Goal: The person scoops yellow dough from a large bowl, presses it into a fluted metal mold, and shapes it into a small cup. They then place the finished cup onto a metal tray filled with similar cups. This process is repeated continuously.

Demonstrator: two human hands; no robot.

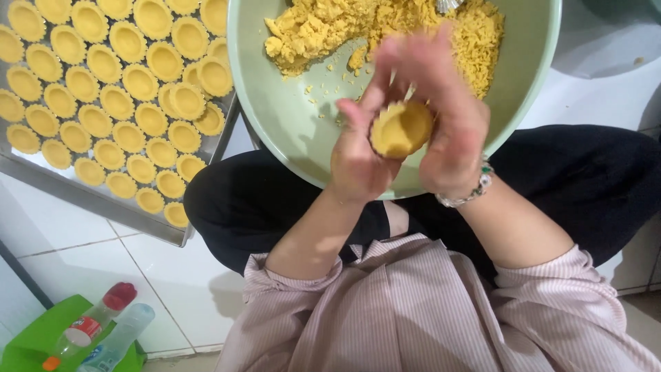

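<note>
Both my hands meet over a pale green bowl that rests on my lap. My left hand cups a small round tart mould filled with yellow dough. My right hand, with a beaded bracelet at the wrist, wraps around the mould's right side and presses on the dough with its fingers. Crumbly yellow dough lies heaped in the far part of the bowl. To the left, a metal tray on the white tiled floor carries several rows of pressed yellow tart shells.
Two small plastic bottles, one red-capped, lie on a green plastic thing at the bottom left. Another pale container's edge shows at the top right. My black trousers and striped pink sleeves fill the lower middle.
</note>
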